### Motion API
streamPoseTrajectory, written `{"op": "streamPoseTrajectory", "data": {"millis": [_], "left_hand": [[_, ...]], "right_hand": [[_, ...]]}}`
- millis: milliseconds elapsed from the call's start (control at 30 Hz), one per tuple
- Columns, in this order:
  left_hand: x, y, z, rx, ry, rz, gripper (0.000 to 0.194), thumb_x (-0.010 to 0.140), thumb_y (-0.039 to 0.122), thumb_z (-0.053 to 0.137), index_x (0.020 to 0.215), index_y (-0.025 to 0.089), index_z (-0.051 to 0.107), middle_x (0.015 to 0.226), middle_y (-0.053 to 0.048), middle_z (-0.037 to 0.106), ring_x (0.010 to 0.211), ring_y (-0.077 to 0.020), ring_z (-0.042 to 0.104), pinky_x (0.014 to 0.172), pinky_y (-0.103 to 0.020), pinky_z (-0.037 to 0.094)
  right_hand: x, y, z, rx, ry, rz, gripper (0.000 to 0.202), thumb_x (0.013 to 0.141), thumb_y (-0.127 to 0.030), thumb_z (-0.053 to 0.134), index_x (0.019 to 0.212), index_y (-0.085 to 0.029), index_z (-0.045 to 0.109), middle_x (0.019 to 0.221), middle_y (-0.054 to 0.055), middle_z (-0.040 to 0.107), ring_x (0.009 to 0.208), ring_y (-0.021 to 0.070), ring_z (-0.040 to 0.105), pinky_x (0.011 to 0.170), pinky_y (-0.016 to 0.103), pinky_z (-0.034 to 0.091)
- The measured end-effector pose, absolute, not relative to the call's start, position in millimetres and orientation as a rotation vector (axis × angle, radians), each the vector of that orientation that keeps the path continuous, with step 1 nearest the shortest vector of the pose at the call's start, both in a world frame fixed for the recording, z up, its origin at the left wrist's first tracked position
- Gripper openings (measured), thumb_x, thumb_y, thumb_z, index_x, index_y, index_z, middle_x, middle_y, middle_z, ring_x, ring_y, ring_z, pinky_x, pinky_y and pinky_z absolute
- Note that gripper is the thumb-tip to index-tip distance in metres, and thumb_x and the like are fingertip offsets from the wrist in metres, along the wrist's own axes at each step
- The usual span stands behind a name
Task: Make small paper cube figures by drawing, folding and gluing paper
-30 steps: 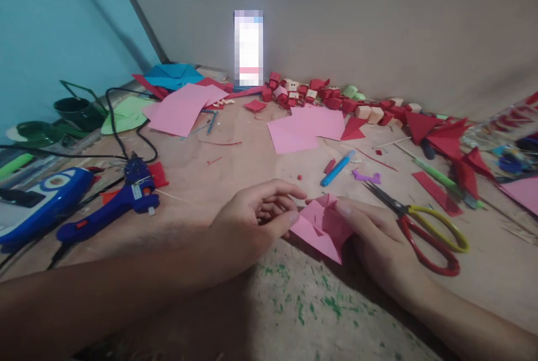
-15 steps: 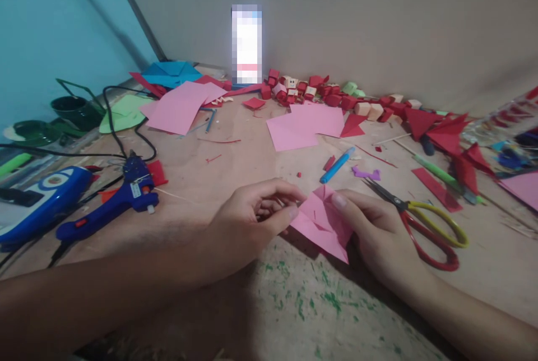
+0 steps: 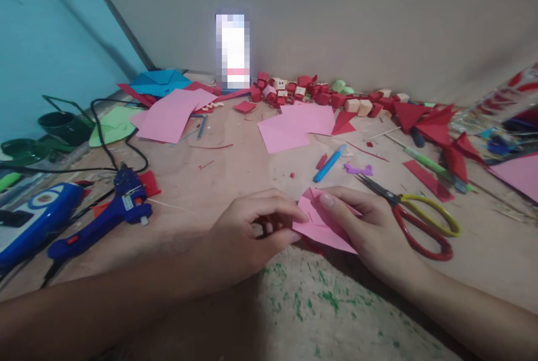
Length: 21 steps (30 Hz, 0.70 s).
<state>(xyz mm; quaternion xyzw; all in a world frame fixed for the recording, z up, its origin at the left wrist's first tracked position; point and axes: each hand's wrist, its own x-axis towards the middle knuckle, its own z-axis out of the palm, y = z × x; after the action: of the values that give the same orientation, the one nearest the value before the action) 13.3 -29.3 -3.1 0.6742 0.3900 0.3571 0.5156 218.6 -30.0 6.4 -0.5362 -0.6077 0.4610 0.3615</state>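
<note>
Between my two hands is a small piece of pink paper [image 3: 325, 232] with folds and creases in it. My left hand [image 3: 263, 229] pinches its left edge between thumb and fingers. On the other side, my right hand [image 3: 363, 221] grips the paper, thumb pressed on top near the upper fold; the fingers beneath are partly hidden. A blue pen [image 3: 330, 163] lies just beyond the paper. Beside my right hand rest scissors [image 3: 395, 198] with one yellow and one red handle. A purple paper scrap [image 3: 358, 169] lies near their tips.
A blue glue gun [image 3: 121, 198] with a cord lies at left, near a blue-and-white device [image 3: 37, 221]. Pink sheets [image 3: 294, 125] lie farther back. Several folded red paper pieces [image 3: 323, 95] line the wall, beside an upright phone [image 3: 233, 50] with a blurred screen.
The pink paper has tilted flatter, and my left hand's fingers have moved onto its left edge. The whole view has shifted slightly, so the table things appear farther left.
</note>
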Motion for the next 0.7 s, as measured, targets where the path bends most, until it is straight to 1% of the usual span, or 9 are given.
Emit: {"op": "streamPoseTrajectory", "data": {"millis": [167,267,367,433,500,600,633,700], "left_hand": [[12.6,-28.8,-4.8,1.645,0.924,0.869,0.013,0.08,0.011,0.069,0.086,0.019,0.078,0.094,-0.004,0.072,0.076,-0.0134,0.061,0.067,-0.025,0.047],[12.6,-28.9,-4.8,1.617,0.943,0.858,0.007,0.08,0.018,0.075,0.085,0.02,0.079,0.092,-0.004,0.072,0.077,-0.0146,0.063,0.069,-0.025,0.048],[13.7,-28.3,-3.4,1.577,0.978,0.849,0.005,0.081,0.024,0.076,0.084,0.021,0.08,0.09,-0.004,0.074,0.081,-0.0165,0.065,0.069,-0.025,0.048],[14.7,-28.2,-2.8,1.502,1.004,0.838,0.007,0.081,0.026,0.075,0.082,0.02,0.078,0.088,-0.004,0.074,0.082,-0.0172,0.065,0.068,-0.025,0.048],[15.4,-29.0,-3.0,1.402,1.042,0.815,0.009,0.08,0.029,0.076,0.08,0.02,0.075,0.082,-0.003,0.072,0.076,-0.016,0.064,0.066,-0.025,0.047],[16.2,-31.0,-4.0,1.305,1.112,0.804,0.016,0.075,0.031,0.079,0.079,0.019,0.068,0.075,0.0,0.067,0.067,-0.0132,0.06,0.06,-0.023,0.045],[16.3,-31.4,-4.0,1.297,1.125,0.808,0.018,0.073,0.03,0.08,0.08,0.019,0.067,0.075,0.0,0.066,0.066,-0.0125,0.058,0.059,-0.023,0.044],[16.6,-32.0,-3.3,1.291,1.123,0.811,0.02,0.072,0.028,0.08,0.081,0.019,0.064,0.075,0.001,0.064,0.065,-0.0116,0.057,0.059,-0.022,0.044]], "right_hand": [[220.1,-30.6,3.5,-1.324,-1.564,1.204,0.022,0.095,-0.038,0.066,0.098,-0.023,0.082,0.094,0.002,0.079,0.088,0.0188,0.07,0.079,0.027,0.054],[220.3,-29.7,3.4,-1.307,-1.58,1.199,0.022,0.095,-0.037,0.065,0.099,-0.024,0.082,0.089,0.002,0.079,0.083,0.0176,0.069,0.075,0.026,0.054],[221.0,-29.2,3.9,-1.29,-1.578,1.217,0.02,0.094,-0.036,0.067,0.099,-0.024,0.083,0.087,0.001,0.079,0.082,0.017,0.07,0.074,0.025,0.054],[222.3,-29.7,3.3,-1.254,-1.564,1.261,0.02,0.093,-0.038,0.069,0.099,-0.025,0.083,0.089,0.001,0.079,0.082,0.0169,0.07,0.073,0.025,0.054],[224.0,-30.7,2.1,-1.195,-1.542,1.306,0.024,0.093,-0.043,0.067,0.099,-0.025,0.083,0.091,0.002,0.079,0.083,0.017,0.07,0.074,0.025,0.054],[225.6,-32.1,0.7,-1.133,-1.498,1.379,0.036,0.098,-0.05,0.058,0.101,-0.024,0.082,0.094,0.004,0.079,0.085,0.0182,0.071,0.077,0.028,0.054],[225.6,-32.5,0.8,-1.131,-1.49,1.391,0.036,0.098,-0.049,0.057,0.1,-0.024,0.082,0.094,0.004,0.079,0.086,0.0184,0.071,0.078,0.029,0.054],[224.7,-33.1,1.9,-1.17,-1.482,1.41,0.029,0.097,-0.043,0.061,0.098,-0.023,0.082,0.093,0.004,0.079,0.085,0.0183,0.071,0.077,0.028,0.055]]}}
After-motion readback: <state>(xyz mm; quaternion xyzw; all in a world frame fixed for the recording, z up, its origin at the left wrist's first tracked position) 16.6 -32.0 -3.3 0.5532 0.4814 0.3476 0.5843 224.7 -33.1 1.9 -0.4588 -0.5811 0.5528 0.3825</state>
